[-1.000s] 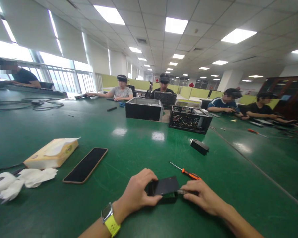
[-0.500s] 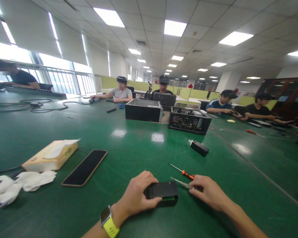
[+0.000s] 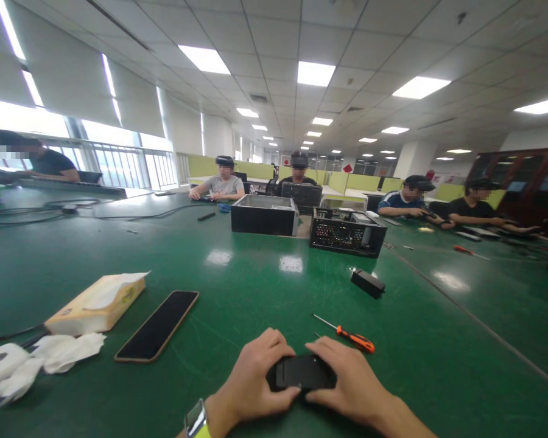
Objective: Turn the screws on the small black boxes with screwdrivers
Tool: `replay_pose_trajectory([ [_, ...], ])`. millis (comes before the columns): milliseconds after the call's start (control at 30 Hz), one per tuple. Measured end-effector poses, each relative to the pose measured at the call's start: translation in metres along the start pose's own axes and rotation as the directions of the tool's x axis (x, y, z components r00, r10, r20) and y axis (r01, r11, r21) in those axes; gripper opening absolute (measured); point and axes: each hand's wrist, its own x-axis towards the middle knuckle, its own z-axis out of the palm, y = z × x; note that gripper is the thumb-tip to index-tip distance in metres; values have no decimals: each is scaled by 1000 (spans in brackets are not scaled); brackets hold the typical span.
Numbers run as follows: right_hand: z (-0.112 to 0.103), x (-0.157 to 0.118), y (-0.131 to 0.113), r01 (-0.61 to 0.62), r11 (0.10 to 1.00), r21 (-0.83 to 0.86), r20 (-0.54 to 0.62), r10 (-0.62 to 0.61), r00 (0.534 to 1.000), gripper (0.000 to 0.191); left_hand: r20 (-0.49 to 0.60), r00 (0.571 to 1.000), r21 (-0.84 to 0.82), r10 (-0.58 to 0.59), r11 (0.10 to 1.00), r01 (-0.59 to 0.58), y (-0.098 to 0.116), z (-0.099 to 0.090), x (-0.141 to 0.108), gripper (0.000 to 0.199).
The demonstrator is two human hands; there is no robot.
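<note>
My left hand [image 3: 267, 377] grips the left end of a small black rectangular case [image 3: 305, 372], thumb along the near side and fingers over the far side. My right hand [image 3: 354, 380] is closed on the right end of the same case. Both hands keep it low over the green table, and fingers cover its two ends. Just beyond my right hand lies a screwdriver [image 3: 356, 339] with an orange and black handle. The tip of a thin metal tool [image 3: 318, 334] shows behind my right fingers, and its remainder is hidden.
On the left are a phone [image 3: 158, 326], a tissue pack [image 3: 98, 303] and crumpled tissues [image 3: 64, 353]. Another black block [image 3: 368, 283] lies ahead right. Two open metal computer cases [image 3: 265, 220] [image 3: 347, 234] stand farther back. Several people sit around the table.
My right hand has put down the thin metal tool and moved left onto the case's right end. The case's green inner edge no longer shows. The view has tilted up slightly.
</note>
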Motion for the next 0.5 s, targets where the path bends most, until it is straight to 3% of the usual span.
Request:
replay_pose_trajectory([
  [67, 6, 4, -3, 7, 1000, 22, 6, -7, 1000, 52, -13, 1000, -15, 12, 1000, -12, -2, 0, -1, 33],
  [167, 4, 6, -5, 35, 994, 99, -40, -31, 999, 44, -90, 996, -72, 26, 997, -33, -10, -3, -3, 59],
  [233, -8, 4, 0, 37, 989, 144, -90, -24, 996, 40, -185, 983, -110, 10, 993, -31, -17, -5, -4, 69],
  [333, -44, -5, 30, -25, 986, 164, -226, 62, 972, 39, -267, 963, -128, -35, 992, 1, -23, -9, -6, 56],
  [400, -72, -18, 69, -138, 979, 151, -381, 186, 906, 47, -283, 957, -111, -56, 993, 25, -25, -9, -6, 40],
  [500, -105, -46, 143, -432, 895, 109, -589, 408, 697, 58, -284, 957, -83, -60, 996, 38, -23, -7, -4, 26],
])
